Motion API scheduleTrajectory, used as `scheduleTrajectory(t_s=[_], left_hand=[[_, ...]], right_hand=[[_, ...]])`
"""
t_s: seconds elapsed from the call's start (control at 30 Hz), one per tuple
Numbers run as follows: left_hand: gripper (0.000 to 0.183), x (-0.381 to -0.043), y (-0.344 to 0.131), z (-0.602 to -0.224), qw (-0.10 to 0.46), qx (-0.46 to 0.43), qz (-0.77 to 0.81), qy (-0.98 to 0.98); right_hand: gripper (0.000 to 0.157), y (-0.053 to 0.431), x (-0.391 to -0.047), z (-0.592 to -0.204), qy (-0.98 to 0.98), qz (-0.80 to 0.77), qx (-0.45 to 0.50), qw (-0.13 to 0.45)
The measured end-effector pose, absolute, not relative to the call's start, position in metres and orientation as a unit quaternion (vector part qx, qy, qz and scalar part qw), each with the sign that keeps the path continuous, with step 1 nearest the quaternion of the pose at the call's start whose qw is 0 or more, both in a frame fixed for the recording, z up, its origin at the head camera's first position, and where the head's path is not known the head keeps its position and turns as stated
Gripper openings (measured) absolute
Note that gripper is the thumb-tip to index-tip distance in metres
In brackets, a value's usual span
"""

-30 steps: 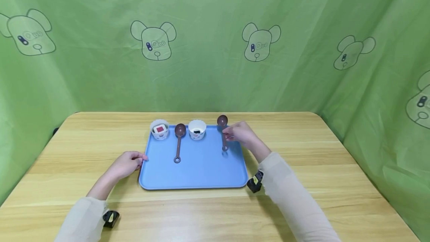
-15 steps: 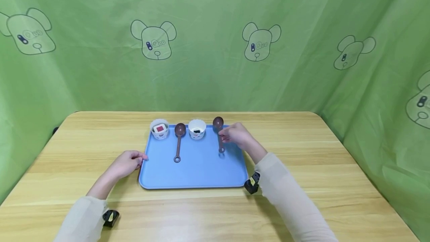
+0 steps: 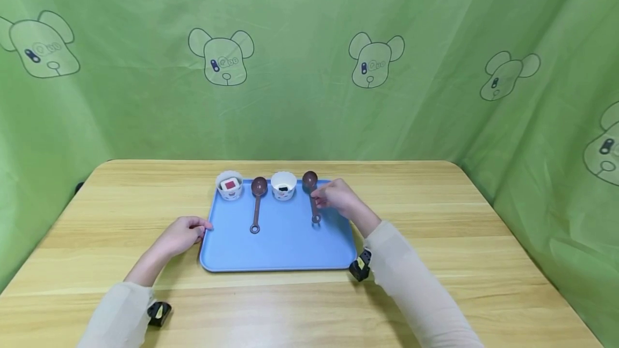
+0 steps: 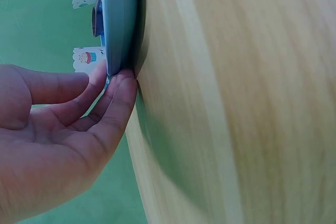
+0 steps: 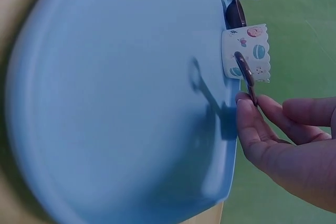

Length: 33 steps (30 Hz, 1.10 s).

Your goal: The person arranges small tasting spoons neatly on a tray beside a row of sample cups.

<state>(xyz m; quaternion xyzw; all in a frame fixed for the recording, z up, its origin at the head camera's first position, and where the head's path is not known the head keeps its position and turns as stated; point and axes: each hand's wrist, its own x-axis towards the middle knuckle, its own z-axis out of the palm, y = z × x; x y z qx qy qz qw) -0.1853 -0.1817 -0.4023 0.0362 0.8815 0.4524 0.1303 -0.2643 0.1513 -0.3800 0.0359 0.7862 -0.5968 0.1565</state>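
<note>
My right hand (image 3: pixel 336 197) pinches the handle of a brown round-bowled spoon (image 3: pixel 310 178) over the right back part of a blue tray (image 3: pixel 285 246). In the right wrist view this spoon (image 5: pixel 244 72) is clear of the tray, its shadow falling on the blue surface. My left hand (image 3: pixel 181 236) rests its fingertips on the tray's left rim, the thumb apart from it in the left wrist view. A second brown spoon (image 3: pixel 256 203) lies between two white scalloped cups. The left cup (image 3: pixel 231 193) has a white block with a red square; the right cup (image 3: pixel 283 180) has something black inside.
The tray lies on a light wooden table (image 3: pixel 411 192). Behind and at the sides hangs a green curtain (image 3: pixel 300 111) printed with bear heads. Both cups stand along the tray's back edge.
My right hand has moved a little left and toward me with the spoon, which is now closer to the right cup. My left hand, the tray and both cups have stayed put.
</note>
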Motion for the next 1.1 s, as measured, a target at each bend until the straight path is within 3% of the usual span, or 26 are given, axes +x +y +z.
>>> scheduleTrajectory(t_s=[1.1], left_hand=[[0.025,-0.185,-0.182,-0.402,0.132,0.035,0.450,0.883]], right_hand=[[0.023,0.147,-0.261,-0.391,0.801,-0.572,0.041,0.171]])
